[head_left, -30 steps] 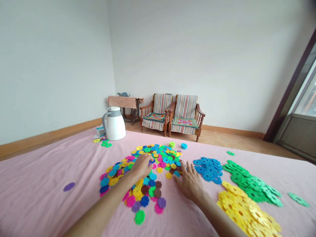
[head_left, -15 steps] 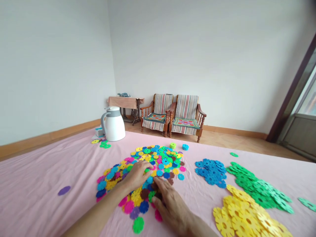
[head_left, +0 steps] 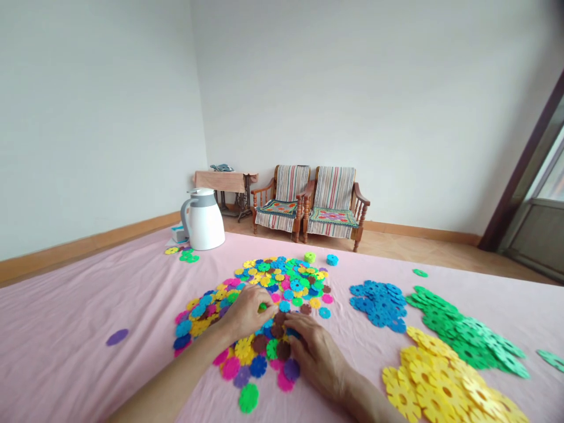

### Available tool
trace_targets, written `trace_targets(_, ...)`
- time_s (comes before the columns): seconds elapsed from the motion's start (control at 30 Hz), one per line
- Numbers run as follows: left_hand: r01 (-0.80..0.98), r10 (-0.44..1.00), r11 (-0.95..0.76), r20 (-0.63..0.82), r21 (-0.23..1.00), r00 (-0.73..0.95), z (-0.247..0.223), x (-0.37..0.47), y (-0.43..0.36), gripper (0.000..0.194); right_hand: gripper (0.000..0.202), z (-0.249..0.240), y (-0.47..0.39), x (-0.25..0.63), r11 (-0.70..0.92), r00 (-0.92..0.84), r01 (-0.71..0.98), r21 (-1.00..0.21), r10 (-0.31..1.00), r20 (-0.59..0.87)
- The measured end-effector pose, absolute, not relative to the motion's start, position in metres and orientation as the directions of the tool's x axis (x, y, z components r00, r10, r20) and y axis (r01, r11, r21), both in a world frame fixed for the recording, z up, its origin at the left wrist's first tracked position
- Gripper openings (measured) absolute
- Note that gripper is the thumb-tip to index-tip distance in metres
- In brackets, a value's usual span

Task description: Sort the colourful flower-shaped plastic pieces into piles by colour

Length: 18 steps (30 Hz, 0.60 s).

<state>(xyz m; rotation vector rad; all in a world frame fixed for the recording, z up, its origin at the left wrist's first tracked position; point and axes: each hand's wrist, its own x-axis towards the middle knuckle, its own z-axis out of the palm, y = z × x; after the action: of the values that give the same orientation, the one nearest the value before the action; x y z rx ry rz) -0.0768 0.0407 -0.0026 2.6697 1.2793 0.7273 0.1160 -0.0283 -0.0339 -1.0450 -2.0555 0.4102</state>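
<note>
A heap of flower-shaped plastic discs in many colours lies on the pink cloth in front of me. My left hand is over its middle, fingers curled, with a green disc showing between thumb and fingers. At the heap's right edge, my right hand is palm down, its thumb apart from its loosely bent fingers. A dark blue disc shows beneath those fingers; no grip on it is visible. Beside the right thumb lie a brown disc and a purple disc.
Sorted piles of blue discs, green discs and yellow discs lie to the right. A white jug stands at the back left. Beyond the cloth are two wooden chairs and a small covered table.
My right hand has moved slightly right, uncovering brown and purple discs at the heap's near edge. My left hand stays nearly in place, the green disc still at its fingers.
</note>
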Motion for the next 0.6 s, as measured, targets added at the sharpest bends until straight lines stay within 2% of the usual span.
trace_targets(0.07,0.726,0.777,-0.613,0.406,0.311,0.482,0.0,-0.078,0.051,0.022,0.029,-0.033,-0.027,0.116,0.581,-0.276,0.503,-0.639,0.809,0.518)
trace_targets(0.13,0.761,0.805,-0.568,0.408,0.315,0.432,0.002,-0.08,0.069,0.02,0.027,-0.034,-0.022,0.118,0.472,-0.106,0.48,-0.739,0.868,0.486)
trace_targets(0.2,0.82,0.853,-0.496,0.337,0.287,0.398,0.004,-0.082,0.092,0.023,0.03,-0.036,-0.017,0.12,0.343,0.05,0.371,-0.863,0.92,0.388)
trace_targets(0.27,0.886,0.915,-0.388,0.225,0.256,0.336,0.003,-0.084,0.117,0.036,0.033,-0.036,-0.014,0.122,0.251,0.12,0.219,-0.943,0.952,0.281)
trace_targets(0.33,0.914,0.942,-0.326,0.17,0.242,0.291,0.001,-0.086,0.139,0.052,0.033,-0.037,-0.012,0.122,0.212,0.152,0.12,-0.97,0.962,0.229)
trace_targets(0.4,0.937,0.964,-0.257,0.135,0.236,0.231,-0.002,-0.086,0.155,0.065,0.031,-0.037,-0.011,0.122,0.212,0.172,0.103,-0.972,0.959,0.227)
trace_targets(0.5,0.958,0.983,-0.174,0.095,0.227,0.156,-0.006,-0.081,0.168,0.073,0.028,-0.04,-0.009,0.124,0.225,0.233,0.188,-0.956,0.935,0.266)
trace_targets(0.6,0.954,0.98,-0.198,0.08,0.223,0.185,-0.008,-0.07,0.169,0.073,0.026,-0.043,-0.006,0.128,0.214,0.305,0.283,-0.935,0.904,0.299)
